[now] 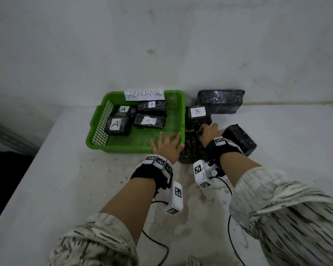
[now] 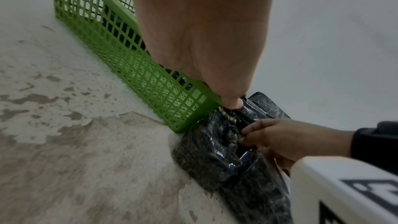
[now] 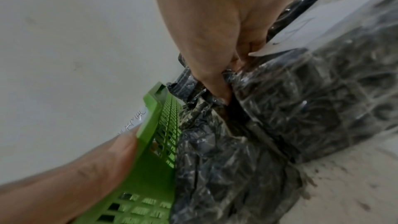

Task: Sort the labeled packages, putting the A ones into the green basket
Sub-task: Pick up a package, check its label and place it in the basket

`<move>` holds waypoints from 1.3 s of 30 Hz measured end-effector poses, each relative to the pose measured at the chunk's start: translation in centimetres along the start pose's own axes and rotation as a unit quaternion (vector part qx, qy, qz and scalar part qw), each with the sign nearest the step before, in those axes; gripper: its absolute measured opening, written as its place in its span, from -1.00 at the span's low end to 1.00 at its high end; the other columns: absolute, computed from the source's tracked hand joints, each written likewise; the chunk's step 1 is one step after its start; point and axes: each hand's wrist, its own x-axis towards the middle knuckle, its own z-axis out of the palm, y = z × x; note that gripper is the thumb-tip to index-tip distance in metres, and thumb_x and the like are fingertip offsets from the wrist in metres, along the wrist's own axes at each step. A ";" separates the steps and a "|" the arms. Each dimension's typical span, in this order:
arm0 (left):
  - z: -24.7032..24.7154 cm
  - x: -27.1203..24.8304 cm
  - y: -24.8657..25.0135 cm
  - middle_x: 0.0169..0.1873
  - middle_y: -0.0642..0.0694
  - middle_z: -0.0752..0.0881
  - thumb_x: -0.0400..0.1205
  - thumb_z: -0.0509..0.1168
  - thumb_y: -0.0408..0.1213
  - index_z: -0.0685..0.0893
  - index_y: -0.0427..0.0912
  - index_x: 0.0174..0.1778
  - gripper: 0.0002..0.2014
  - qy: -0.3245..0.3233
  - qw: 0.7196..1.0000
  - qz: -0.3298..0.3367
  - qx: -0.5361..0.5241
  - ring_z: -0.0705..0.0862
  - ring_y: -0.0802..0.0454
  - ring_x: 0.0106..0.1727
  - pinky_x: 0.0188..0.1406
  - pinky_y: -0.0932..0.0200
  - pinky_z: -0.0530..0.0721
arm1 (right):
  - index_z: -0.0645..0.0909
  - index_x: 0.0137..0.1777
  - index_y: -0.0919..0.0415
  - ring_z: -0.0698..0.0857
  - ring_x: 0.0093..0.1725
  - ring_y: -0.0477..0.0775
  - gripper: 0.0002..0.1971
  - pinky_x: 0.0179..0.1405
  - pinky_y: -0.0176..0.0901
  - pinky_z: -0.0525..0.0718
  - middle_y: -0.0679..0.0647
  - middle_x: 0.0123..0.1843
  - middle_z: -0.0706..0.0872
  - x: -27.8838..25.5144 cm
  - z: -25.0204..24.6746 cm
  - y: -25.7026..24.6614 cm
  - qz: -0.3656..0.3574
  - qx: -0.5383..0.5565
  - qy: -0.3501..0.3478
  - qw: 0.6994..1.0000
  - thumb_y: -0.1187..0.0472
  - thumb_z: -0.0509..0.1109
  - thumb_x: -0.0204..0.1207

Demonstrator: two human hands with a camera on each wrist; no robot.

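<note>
The green basket (image 1: 96, 129) bears a sign (image 1: 144, 94) seemingly reading "ABNORMAL"; four packages inside say "A", one outside "B" (image 1: 197, 111).

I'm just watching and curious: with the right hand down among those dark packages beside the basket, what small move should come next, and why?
Probably lift that package clear and turn it to find its label. The right hand has its fingers dug into the gap between packages beside the green basket, and no letter shows on this one. The left hand rests spread on the basket's rim, steadying it.

The left hand (image 1: 166, 145) lies flat with its fingers spread. The right hand (image 1: 208, 132) reaches forward, fingers curled downward. Both forearms extend ahead.
</note>
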 end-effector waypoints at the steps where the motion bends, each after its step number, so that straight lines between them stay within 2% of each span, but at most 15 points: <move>1: 0.0 0.0 0.0 0.63 0.05 0.15 0.73 -0.13 0.10 -0.02 0.20 0.64 -0.48 -0.001 1.000 -0.001 0.003 -0.20 -0.14 0.67 0.52 -0.34 -0.35 | 0.56 0.23 0.22 0.66 -0.07 0.41 -0.75 0.12 0.09 0.66 0.30 0.29 0.39 0.0 -0.1 0.2 -0.004 0.003 0.006 1.000 0.33 0.28 0.57; 6: -0.2 -0.1 0.0 0.62 0.04 0.16 0.73 -0.14 0.10 -0.02 0.20 0.64 -0.48 -0.004 1.000 0.000 0.004 -0.19 -0.14 0.67 0.52 -0.34 -0.34 | 0.60 0.20 0.29 0.65 0.05 0.40 -0.76 0.16 0.01 0.61 0.32 0.28 0.48 -0.3 -1.2 0.1 0.003 0.046 0.038 0.998 0.37 0.29 0.55; 11: -0.2 0.0 0.0 0.63 0.03 0.14 0.73 -0.13 0.09 -0.05 0.21 0.64 -0.48 -0.015 1.000 0.000 0.005 -0.17 -0.15 0.67 0.52 -0.35 -0.32 | 0.73 0.09 0.34 0.68 0.20 0.22 -0.79 0.17 -0.22 0.50 0.24 0.18 0.75 -1.1 -3.1 0.6 0.017 0.193 0.106 0.975 0.37 0.43 0.47; 14: -0.6 0.1 0.0 0.65 -0.02 0.09 0.73 -0.11 0.10 -0.08 0.19 0.64 -0.45 -0.039 0.999 -0.002 0.007 -0.14 -0.15 0.67 0.53 -0.37 -0.26 | 0.77 0.06 0.31 0.73 0.12 0.15 -0.80 0.18 -0.22 0.55 0.21 0.08 0.80 -2.0 -4.3 1.0 0.025 0.295 0.142 0.945 0.32 0.48 0.45; 17: -1.0 0.1 0.1 0.63 -0.14 0.13 0.70 0.00 0.11 -0.03 0.15 0.64 -0.41 -0.017 0.999 -0.006 -0.027 0.02 -0.15 0.66 0.54 -0.36 -0.16 | 0.79 -0.01 0.28 0.68 -0.14 0.02 -0.84 0.03 -0.20 0.62 0.18 -0.08 0.80 -3.0 -5.6 1.3 0.041 0.382 0.158 0.909 0.32 0.51 0.42; 20: -1.5 0.0 0.7 0.61 -0.04 0.17 0.66 0.12 0.10 0.04 0.22 0.62 -0.38 0.043 0.994 0.057 -0.078 0.09 -0.14 0.64 0.57 -0.35 -0.02 | 0.76 -0.04 0.39 0.57 -0.38 -0.08 -0.86 -0.33 -0.38 0.57 0.11 -0.33 0.72 -4.2 -6.7 1.4 0.038 0.491 0.122 0.862 0.43 0.50 0.40; 23: -2.4 -0.3 1.7 0.62 0.03 0.18 0.60 0.27 0.05 0.06 0.21 0.62 -0.29 0.056 0.981 0.148 -0.114 0.07 -0.16 0.64 0.57 -0.27 0.13 | 0.68 -0.21 0.34 0.52 -0.53 -0.07 -0.94 -0.57 -0.39 0.48 0.02 -0.56 0.63 -5.6 -7.7 1.0 0.050 0.604 0.036 0.795 0.45 0.44 0.46; 26: -3.2 -0.5 2.7 0.54 -0.14 0.37 0.51 0.44 -0.19 0.22 0.01 0.61 -0.23 0.067 0.951 0.212 -0.213 0.30 -0.16 0.55 0.54 -0.14 0.25 | 0.55 -0.25 0.32 0.52 -0.69 -0.09 -0.82 -0.68 -0.37 0.50 0.03 -0.65 0.56 -7.2 -8.6 0.9 0.040 0.638 -0.098 0.763 0.36 0.29 0.61; 28: -3.7 -1.1 3.1 0.38 -0.16 0.54 0.50 0.44 -0.36 0.35 -0.13 0.54 -0.32 0.064 0.931 0.215 -0.289 0.49 -0.12 0.42 0.43 0.05 0.41 | 0.56 -0.19 0.31 0.56 -0.65 -0.09 -0.82 -0.64 -0.33 0.55 0.02 -0.60 0.62 -7.7 -8.6 0.9 0.033 0.648 -0.132 0.749 0.31 0.25 0.65; 30: -4.3 -1.9 3.4 0.20 -0.05 0.61 0.54 0.41 -0.33 0.39 -0.16 0.49 -0.42 0.038 0.918 0.169 -0.356 0.59 0.00 0.26 0.27 0.17 0.52 | 0.62 -0.13 0.27 0.62 -0.50 -0.06 -0.85 -0.43 -0.27 0.62 0.01 -0.47 0.68 -7.7 -8.2 0.7 0.047 0.646 -0.119 0.752 0.21 0.32 0.61; 32: -4.4 -2.2 3.4 0.20 -0.02 0.63 0.57 0.39 -0.22 0.41 -0.17 0.45 -0.47 0.011 0.900 0.120 -0.420 0.63 -0.01 0.21 0.25 0.09 0.58 | 0.68 0.02 0.23 0.70 -0.15 0.05 -0.74 -0.04 -0.12 0.66 0.07 -0.18 0.74 -7.8 -7.7 0.8 0.038 0.611 -0.096 0.785 0.04 0.45 0.50; 33: -4.4 -2.2 3.4 0.26 -0.10 0.64 0.57 0.39 -0.18 0.41 -0.19 0.43 -0.47 -0.001 0.884 0.101 -0.456 0.64 -0.07 0.22 0.27 -0.01 0.61 | 0.68 0.09 0.20 0.70 -0.05 0.07 -0.66 0.01 -0.08 0.68 0.09 -0.06 0.74 -8.0 -7.5 0.8 0.028 0.591 -0.099 0.800 -0.03 0.48 0.46; 34: -4.5 -2.3 3.4 0.29 -0.18 0.64 0.58 0.38 -0.15 0.41 -0.21 0.42 -0.48 -0.011 0.872 0.084 -0.483 0.65 -0.12 0.23 0.25 -0.10 0.63 | 0.67 0.11 0.19 0.70 -0.08 0.05 -0.64 -0.13 -0.12 0.69 0.08 -0.05 0.74 -8.3 -7.4 0.7 0.015 0.578 -0.115 0.808 -0.07 0.46 0.48; 36: -4.7 -2.6 3.4 0.28 -0.21 0.63 0.59 0.35 -0.09 0.41 -0.21 0.41 -0.48 -0.023 0.871 0.063 -0.487 0.67 -0.16 0.20 0.15 -0.10 0.69 | 0.67 0.09 0.18 0.70 -0.24 0.00 -0.67 -0.40 -0.20 0.62 0.06 -0.16 0.75 -8.9 -7.0 0.5 0.003 0.579 -0.152 0.801 -0.08 0.38 0.55; 39: -4.8 -3.0 3.4 0.15 -0.19 0.65 0.63 0.27 -0.02 0.42 -0.22 0.41 -0.50 -0.021 0.874 0.055 -0.482 0.69 -0.07 -0.06 0.03 -0.07 0.71 | 0.71 0.00 0.19 0.65 -0.32 0.02 -0.69 -0.48 -0.20 0.58 0.09 -0.23 0.72 -9.6 -6.6 -0.3 0.000 0.588 -0.135 0.797 -0.08 0.39 0.54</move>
